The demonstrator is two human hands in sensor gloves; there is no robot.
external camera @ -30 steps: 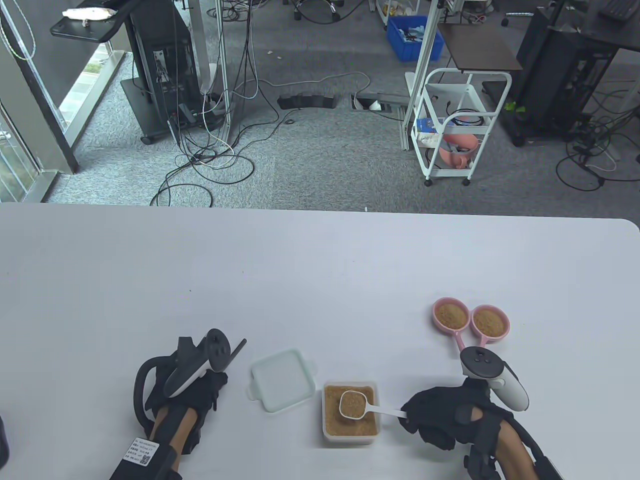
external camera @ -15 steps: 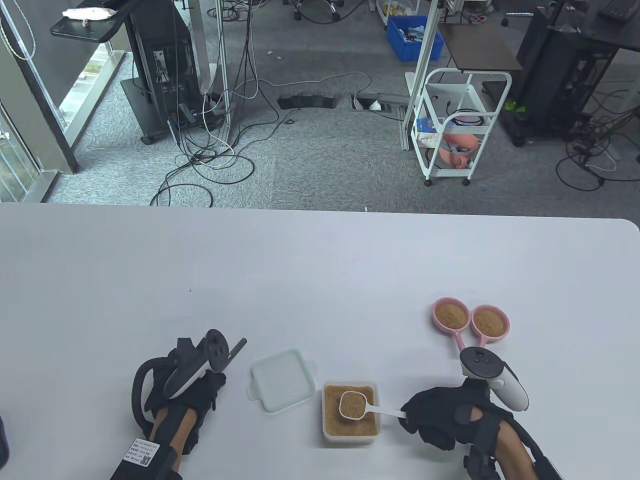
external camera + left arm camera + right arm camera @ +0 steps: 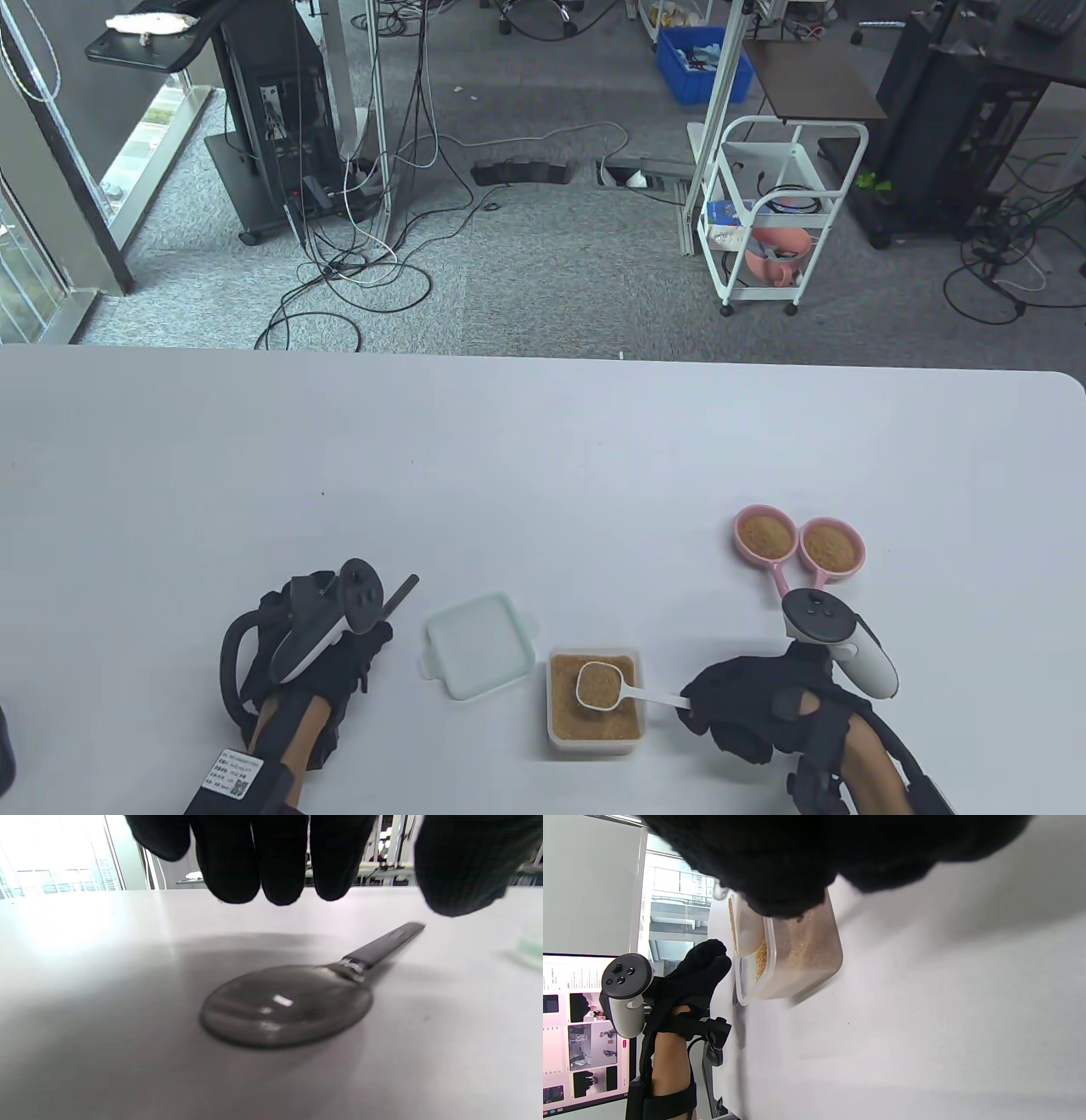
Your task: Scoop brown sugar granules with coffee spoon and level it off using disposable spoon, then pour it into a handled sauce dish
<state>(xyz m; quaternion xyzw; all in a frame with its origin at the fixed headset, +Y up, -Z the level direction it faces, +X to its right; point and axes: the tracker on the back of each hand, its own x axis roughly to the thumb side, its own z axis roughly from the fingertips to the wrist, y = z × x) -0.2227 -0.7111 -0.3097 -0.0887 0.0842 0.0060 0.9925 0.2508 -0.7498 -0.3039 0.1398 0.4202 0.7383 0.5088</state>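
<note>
My right hand (image 3: 702, 706) pinches the handle of the white coffee spoon (image 3: 599, 684). Its bowl is heaped with brown sugar and held just over the clear sugar container (image 3: 553, 740). The dark disposable spoon (image 3: 288, 1005) lies flat on the table. My left hand (image 3: 366, 643) hovers over it with the fingers (image 3: 275, 878) hanging above, not touching. From above, only the spoon's handle (image 3: 405, 588) pokes out past that hand. Two pink handled sauce dishes (image 3: 737, 543) (image 3: 860, 553) sit at the far right, both holding sugar.
A pale green square lid (image 3: 479, 645) lies between my left hand and the container. The table's front edge is close below both wrists. In the right wrist view the container (image 3: 801, 955) is seen from the side, with my left hand (image 3: 691, 980) beyond it.
My left hand has shifted slightly to the left and forward over the disposable spoon. The right hand and the filled coffee spoon have stayed in place.
</note>
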